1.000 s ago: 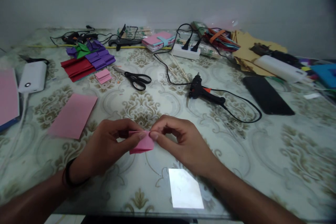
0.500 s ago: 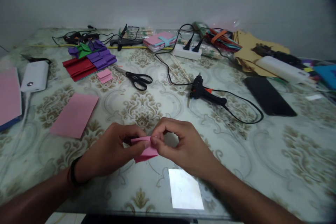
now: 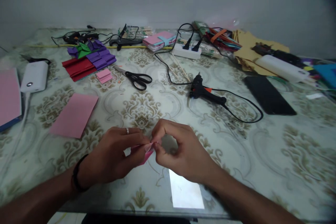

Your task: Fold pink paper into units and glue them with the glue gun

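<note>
Between my two hands, just above the front of the table, is a small folded piece of pink paper [image 3: 147, 156]. My left hand [image 3: 118, 152] pinches its left side, thumb in front and fingers behind, covering much of it. The thumb and forefinger of my right hand [image 3: 181, 145] are pressed together on its upper right corner. A flat sheet of pink paper [image 3: 75, 115] lies to the left of my left hand. Farther back lie a small pleated pink paper piece [image 3: 104, 76] and black-handled scissors [image 3: 138, 78] with their handles spread.
A black glue gun [image 3: 206, 91] with its cord lies right of centre, near a dark phone [image 3: 269, 95]. A white power strip [image 3: 187, 51] and folded red paper [image 3: 80, 68] are farther back. At left sits a white power bank [image 3: 35, 76] with a cable.
My left hand has turned, so a ring on it now shows. The folded pink paper has tilted and less of its face is visible. My right hand keeps its pinch at the corner.
</note>
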`<state>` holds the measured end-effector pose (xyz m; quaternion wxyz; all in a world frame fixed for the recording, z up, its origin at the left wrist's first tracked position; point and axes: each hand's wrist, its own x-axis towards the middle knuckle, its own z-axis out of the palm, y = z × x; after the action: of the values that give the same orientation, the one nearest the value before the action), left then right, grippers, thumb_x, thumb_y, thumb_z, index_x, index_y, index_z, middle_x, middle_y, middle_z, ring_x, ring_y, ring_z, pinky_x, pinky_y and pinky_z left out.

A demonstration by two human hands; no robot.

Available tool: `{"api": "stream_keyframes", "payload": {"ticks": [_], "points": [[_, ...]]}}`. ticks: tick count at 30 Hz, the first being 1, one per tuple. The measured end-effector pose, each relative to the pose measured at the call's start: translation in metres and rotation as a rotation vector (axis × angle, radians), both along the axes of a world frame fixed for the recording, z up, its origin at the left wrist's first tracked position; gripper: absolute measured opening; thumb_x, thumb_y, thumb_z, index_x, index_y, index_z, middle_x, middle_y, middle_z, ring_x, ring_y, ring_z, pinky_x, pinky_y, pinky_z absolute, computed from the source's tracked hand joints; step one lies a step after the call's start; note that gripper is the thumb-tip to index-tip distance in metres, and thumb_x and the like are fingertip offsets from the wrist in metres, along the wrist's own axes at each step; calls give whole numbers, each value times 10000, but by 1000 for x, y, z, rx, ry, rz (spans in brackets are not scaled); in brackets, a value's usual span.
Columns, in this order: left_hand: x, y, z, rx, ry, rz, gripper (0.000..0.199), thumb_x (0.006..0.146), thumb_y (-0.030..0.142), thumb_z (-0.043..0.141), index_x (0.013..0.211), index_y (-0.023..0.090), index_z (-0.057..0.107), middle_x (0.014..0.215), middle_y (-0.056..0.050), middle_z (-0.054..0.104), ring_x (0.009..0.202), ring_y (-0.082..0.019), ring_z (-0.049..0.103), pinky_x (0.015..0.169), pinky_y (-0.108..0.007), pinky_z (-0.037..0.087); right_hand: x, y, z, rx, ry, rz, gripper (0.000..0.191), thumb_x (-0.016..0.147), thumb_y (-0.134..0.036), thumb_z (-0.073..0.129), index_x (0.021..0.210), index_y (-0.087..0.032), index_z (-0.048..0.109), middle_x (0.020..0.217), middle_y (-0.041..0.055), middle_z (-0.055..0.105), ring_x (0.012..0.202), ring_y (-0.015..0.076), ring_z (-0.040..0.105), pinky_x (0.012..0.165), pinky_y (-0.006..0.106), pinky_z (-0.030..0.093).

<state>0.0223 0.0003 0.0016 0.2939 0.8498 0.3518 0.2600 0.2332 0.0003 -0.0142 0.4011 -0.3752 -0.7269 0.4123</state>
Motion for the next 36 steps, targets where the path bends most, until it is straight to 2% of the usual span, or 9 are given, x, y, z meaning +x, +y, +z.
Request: {"api": "stream_keyframes", "payload": {"ticks": [6, 9, 13, 15, 17, 20, 27, 33, 36], "points": [[-5, 1, 2, -141, -53, 30, 257, 1036, 230, 577, 824, 186, 715, 741, 15, 718, 610, -93, 609, 616, -217, 442, 4, 4, 2, -72, 5, -27, 109, 772, -101, 610, 749, -208, 601, 732, -35, 639, 674, 120, 598, 659, 261, 455], [-7, 5, 3, -292, -124, 165, 236, 1014, 289, 616, 836, 199, 742, 701, 20, 702, 630, -116, 603, 601, -230, 437, 9, 8, 5, -170, 55, -63, 93, 802, -129, 600, 824, -212, 637, 769, -19, 643, 721, 146, 607, 699, 290, 481], [-7, 12, -1, -465, -356, 371, 229, 976, 384, 690, 866, 208, 786, 759, 8, 727, 703, -139, 610, 634, -235, 469, 12, 10, 7, -276, 48, 71, 180, 847, -188, 632, 1020, -209, 677, 856, 5, 665, 801, 182, 641, 747, 326, 517], [-5, 13, -4, -510, -424, 406, 220, 960, 383, 716, 858, 202, 787, 779, 10, 738, 711, -130, 613, 648, -223, 479, 9, 10, 6, -282, -2, 95, 154, 868, -234, 697, 1020, -210, 689, 855, 2, 677, 794, 178, 644, 744, 319, 514], [-4, 12, -6, -548, -431, 381, 205, 949, 374, 729, 868, 197, 793, 796, 7, 752, 728, -130, 628, 667, -218, 494, 6, 9, 4, -289, -37, 66, 96, 909, -299, 718, 924, -206, 697, 810, -4, 679, 749, 161, 624, 706, 299, 493], [-4, 11, -8, -599, -378, 319, 205, 942, 373, 731, 883, 191, 803, 814, -2, 764, 748, -137, 651, 670, -218, 500, 4, 9, 2, -306, -51, 15, 203, 951, -347, 681, 807, -203, 686, 734, -11, 663, 685, 144, 585, 641, 279, 455], [-6, 10, -11, -727, -263, 243, 246, 962, 393, 699, 949, 175, 811, 852, -33, 795, 834, -194, 735, 716, -271, 557, 7, 10, 0, -356, -42, -49, 155, 911, -338, 702, 836, -202, 697, 756, 5, 706, 693, 159, 639, 626, 276, 475], [-5, 9, -10, -508, -85, 238, 248, 959, 369, 671, 837, 160, 726, 708, 34, 617, 661, -118, 526, 583, -225, 384, 4, 8, 2, -347, -44, 27, 63, 875, -237, 680, 834, -201, 711, 732, -9, 697, 679, 145, 628, 633, 264, 489], [-3, 8, -7, -471, -12, 193, 296, 954, 361, 662, 735, 163, 648, 661, 52, 505, 633, -104, 428, 555, -225, 317, 3, 7, 1, -314, -70, 32, 66, 845, -212, 662, 791, -196, 696, 712, -16, 692, 664, 140, 617, 615, 259, 469]]}}
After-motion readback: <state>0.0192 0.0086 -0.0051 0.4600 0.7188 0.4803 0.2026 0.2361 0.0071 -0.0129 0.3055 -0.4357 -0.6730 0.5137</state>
